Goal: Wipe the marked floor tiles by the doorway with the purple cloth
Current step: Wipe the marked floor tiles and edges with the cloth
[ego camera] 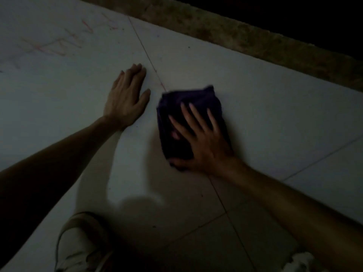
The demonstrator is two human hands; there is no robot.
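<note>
A folded purple cloth (182, 107) lies on the pale floor tiles (255, 107), over the grout line between two tiles. My right hand (202, 142) presses flat on the cloth with fingers spread and the thumb wrapped under its near edge. My left hand (126, 99) rests flat on the tile to the left of the cloth, fingers together, holding nothing. Faint red scribbles (59, 44) mark the tile at the upper left, well away from the cloth. A short red mark (162, 86) lies on the grout line just above the cloth.
A rough brown threshold strip (255, 42) runs diagonally along the far edge of the tiles, with darkness beyond it. My knee in light trousers (78, 242) is at the bottom left. The scene is dim.
</note>
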